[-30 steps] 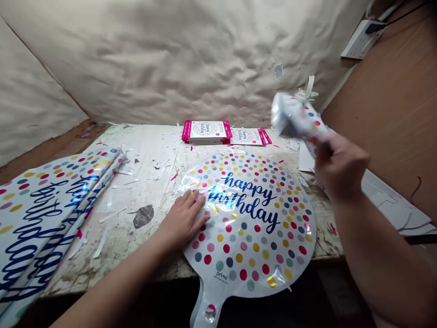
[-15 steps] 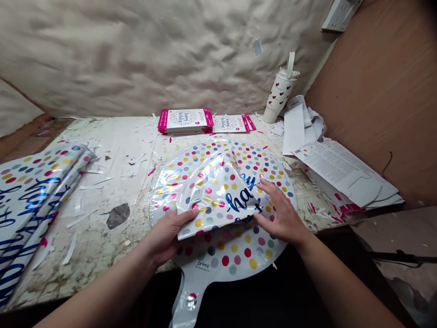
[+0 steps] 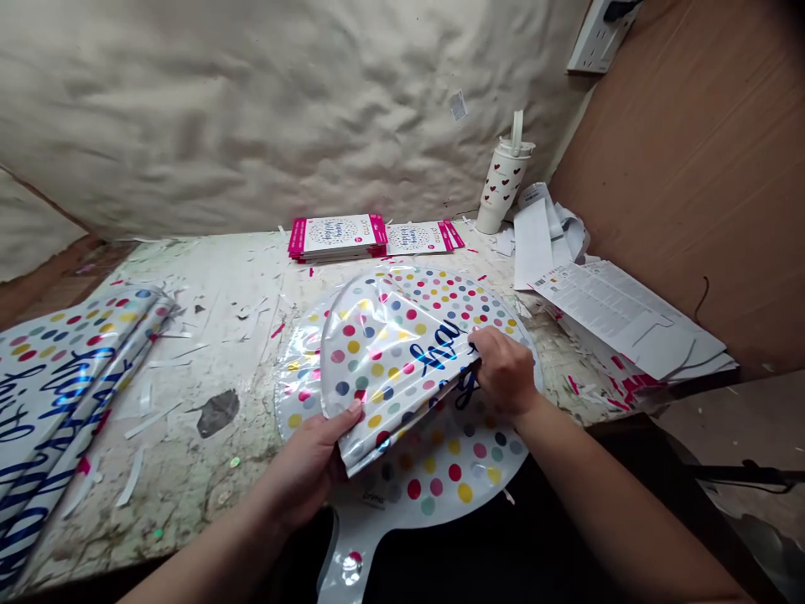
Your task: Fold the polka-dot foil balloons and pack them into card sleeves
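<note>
A flat foil balloon (image 3: pixel 377 361), white with coloured dots and blue lettering, is folded over between my two hands. My left hand (image 3: pixel 311 466) grips its lower left corner, thumb on top and the fingers hidden beneath. At its right edge my right hand (image 3: pixel 506 373) is closed on the foil near the lettering. Under it lies another round flat balloon (image 3: pixel 465 491) with the same dots, its tail (image 3: pixel 352 554) hanging past the table's front edge. Whether more balloons are stacked beneath, I cannot tell.
More folded balloons (image 3: pixel 69 361) lie at the left. Pink-edged printed cards (image 3: pixel 336 235) are stacked at the back. A white tumbler (image 3: pixel 501 186) with hearts stands back right, near loose papers (image 3: pixel 629 315). Paper scraps litter the worn table (image 3: pixel 220 335). A power strip (image 3: pixel 600 38) hangs upper right.
My right hand came down from the upper right with the folded balloon and laid it over the flat one. My left hand took its left corner; my right fingers have since closed on its right edge.
</note>
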`<state>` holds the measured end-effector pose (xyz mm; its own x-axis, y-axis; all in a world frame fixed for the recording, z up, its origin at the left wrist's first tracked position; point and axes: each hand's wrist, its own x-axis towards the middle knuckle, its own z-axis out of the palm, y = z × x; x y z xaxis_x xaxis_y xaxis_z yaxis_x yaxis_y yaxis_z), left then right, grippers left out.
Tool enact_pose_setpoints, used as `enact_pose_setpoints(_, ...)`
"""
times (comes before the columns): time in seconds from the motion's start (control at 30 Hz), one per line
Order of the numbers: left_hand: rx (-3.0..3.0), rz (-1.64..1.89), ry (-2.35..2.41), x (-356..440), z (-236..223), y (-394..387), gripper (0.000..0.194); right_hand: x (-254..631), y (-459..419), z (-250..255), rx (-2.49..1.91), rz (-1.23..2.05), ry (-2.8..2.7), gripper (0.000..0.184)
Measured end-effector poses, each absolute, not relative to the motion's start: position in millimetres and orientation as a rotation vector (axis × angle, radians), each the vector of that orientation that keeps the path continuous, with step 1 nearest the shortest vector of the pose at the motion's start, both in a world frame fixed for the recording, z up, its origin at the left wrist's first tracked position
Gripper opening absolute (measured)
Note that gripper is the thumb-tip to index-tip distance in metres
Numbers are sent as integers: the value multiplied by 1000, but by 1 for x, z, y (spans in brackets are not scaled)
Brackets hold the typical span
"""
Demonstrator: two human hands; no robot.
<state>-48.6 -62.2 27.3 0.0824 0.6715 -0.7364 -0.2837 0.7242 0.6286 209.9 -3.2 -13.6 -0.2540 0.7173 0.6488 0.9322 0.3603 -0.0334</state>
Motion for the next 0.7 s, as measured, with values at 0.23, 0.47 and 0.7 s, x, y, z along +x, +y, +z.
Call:
enact_pose_setpoints(0.23, 449, 609, 1283, -43, 15, -69, 24, 203, -7, -16, -1131, -440, -2346, 38)
enact_pose_setpoints(0.47, 764, 807, 1384, -54, 16, -54, 32, 167, -25, -14, -811, -62, -2348, 32)
enact_pose_setpoints(0.7, 2416, 737, 1259, -30, 31, 5, 17, 189, 19, -9, -1277, 515, -1115, 23)
